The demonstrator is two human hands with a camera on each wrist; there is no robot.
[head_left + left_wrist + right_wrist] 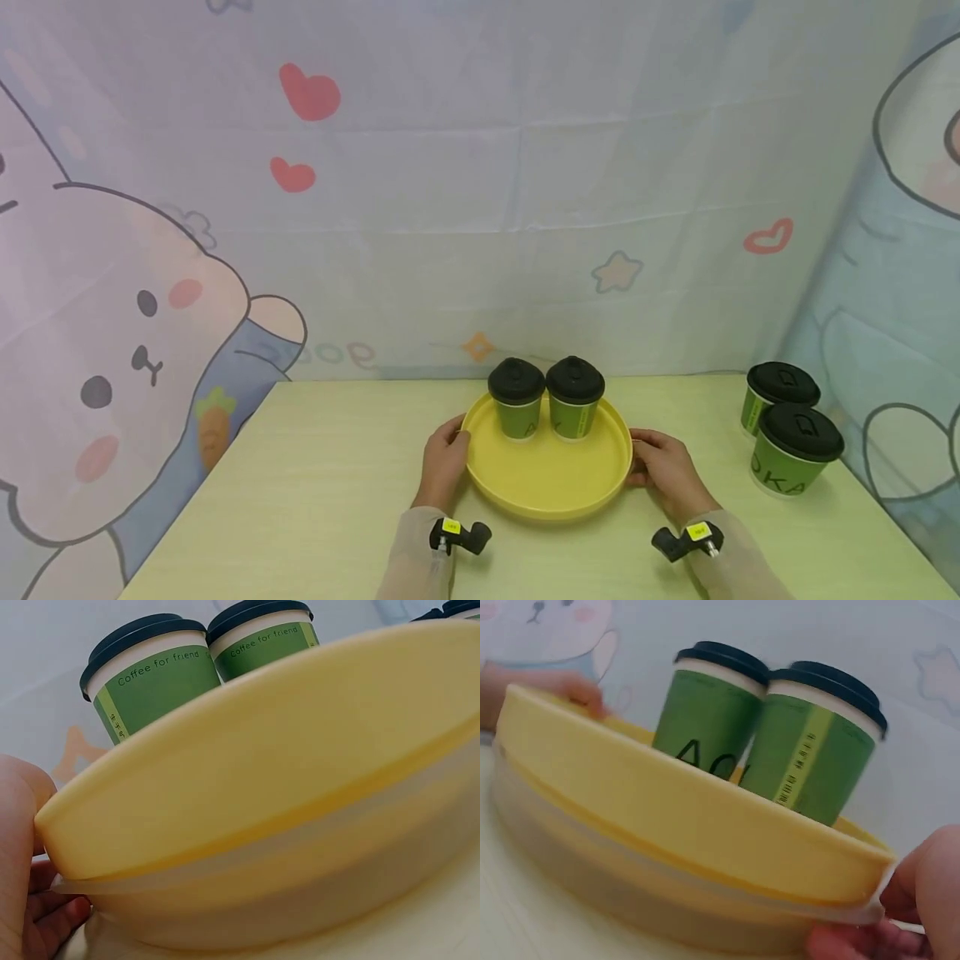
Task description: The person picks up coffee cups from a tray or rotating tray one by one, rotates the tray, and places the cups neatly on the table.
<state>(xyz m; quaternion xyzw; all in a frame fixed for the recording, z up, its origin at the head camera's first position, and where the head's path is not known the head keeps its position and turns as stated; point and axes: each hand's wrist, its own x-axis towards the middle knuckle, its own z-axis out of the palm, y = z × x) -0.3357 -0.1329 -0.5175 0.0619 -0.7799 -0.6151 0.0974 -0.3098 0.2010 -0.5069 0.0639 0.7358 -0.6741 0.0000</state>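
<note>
A round yellow tray (551,479) with a raised rim is held between both hands over the table. My left hand (446,462) grips its left side, the thumb at the rim and the fingers curled below, as the left wrist view shows. On the opposite side, my right hand (667,468) holds the rim the same way. Two green paper cups with black lids, a left cup (517,417) and a right cup (573,418), stand upright and close together toward the tray's back. Whether the tray's underside touches the table I cannot tell.
Two more lidded green cups, a front cup (791,467) and a back cup (752,408), stand on the pale table (322,500) near its right edge. A cartoon-printed curtain (450,208) hangs behind the table and along its sides.
</note>
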